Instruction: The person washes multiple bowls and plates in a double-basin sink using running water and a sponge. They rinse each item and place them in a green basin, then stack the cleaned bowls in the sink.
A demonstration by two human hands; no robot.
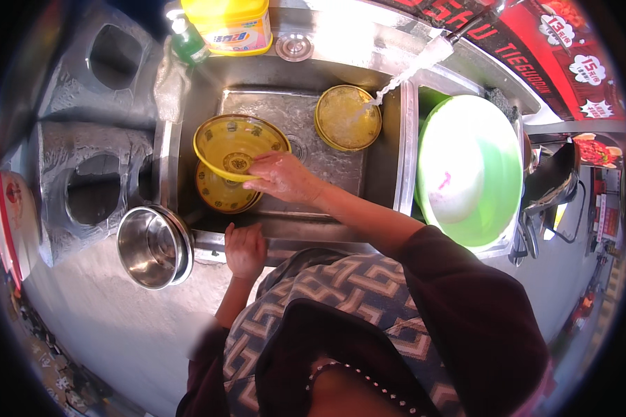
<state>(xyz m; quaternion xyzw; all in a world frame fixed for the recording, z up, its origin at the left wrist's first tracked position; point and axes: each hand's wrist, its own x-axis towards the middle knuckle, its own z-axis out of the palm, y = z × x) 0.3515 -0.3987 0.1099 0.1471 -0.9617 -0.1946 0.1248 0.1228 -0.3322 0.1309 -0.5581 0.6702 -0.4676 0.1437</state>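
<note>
My right hand (283,176) grips the near right rim of a yellow patterned bowl (224,136), tilted over the left part of a stainless-steel sink (339,177). Beneath it, partly hidden, more yellow patterned ware (220,194) rests at the sink's near left. Water from the faucet (443,47) runs onto a yellow bowl (347,117) at the back right; another rim shows under that one. My left hand (246,250) lies at the sink's front edge, near the yellow ware, with its fingertips over the edge; whether it grips the edge is unclear.
Two nested steel bowls (150,247) stand left of the sink's front corner. Right of the basin are a green basin (493,208) and a white one inside it. Behind stand a green pump bottle (189,44), a yellow tub (240,44) and a steel drain cover (294,47). A cloth (171,86) hangs at the back left.
</note>
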